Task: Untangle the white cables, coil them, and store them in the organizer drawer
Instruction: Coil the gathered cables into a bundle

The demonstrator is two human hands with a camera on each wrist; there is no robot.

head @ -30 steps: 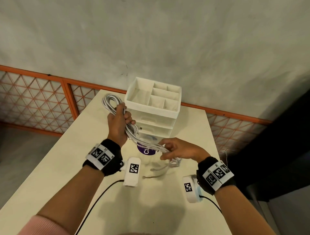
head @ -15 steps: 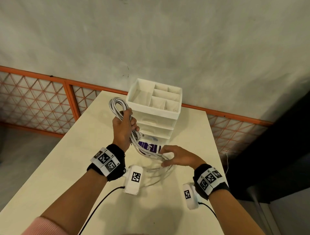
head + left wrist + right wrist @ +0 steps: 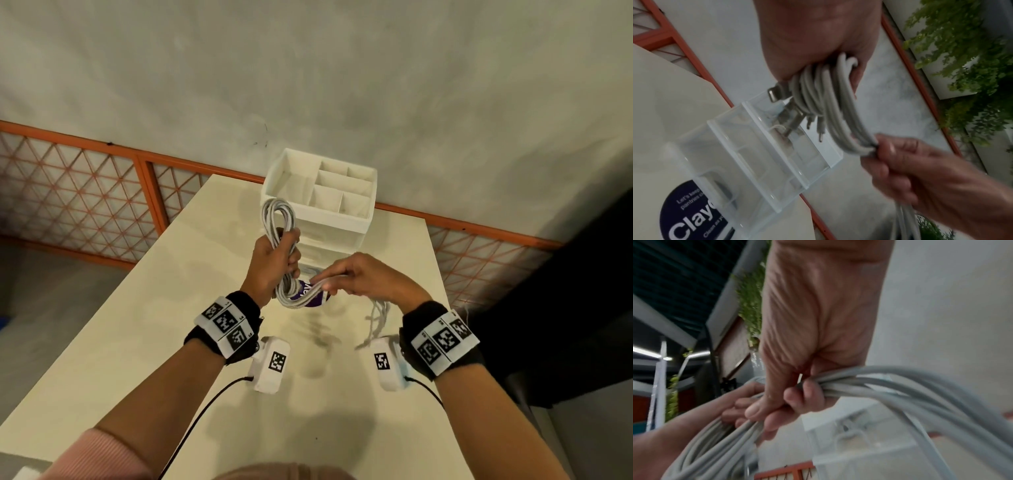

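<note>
My left hand [image 3: 274,260] grips a coil of white cables [image 3: 278,219] upright in front of the white organizer [image 3: 318,219]; loops stick out above the fist. In the left wrist view the cable coil [image 3: 830,100] and its plug ends hang below the palm. My right hand [image 3: 352,277] pinches the loose strands [image 3: 317,289] coming off the coil's lower end; the loose tails [image 3: 376,317] dangle under that wrist. The right wrist view shows my fingers [image 3: 803,399] curled round the cable bundle [image 3: 890,386]. A clear drawer [image 3: 760,154] stands pulled out below the coil.
The organizer has open top compartments [image 3: 342,192] and stands at the far end of the cream table [image 3: 171,325]. A purple round label [image 3: 308,296] lies under the drawer. An orange mesh railing [image 3: 102,192] and a grey wall lie beyond the table.
My left hand with the coil has shifted right, in front of the organizer. My right hand has risen off the table, lifting the loose strands up near the left hand.
</note>
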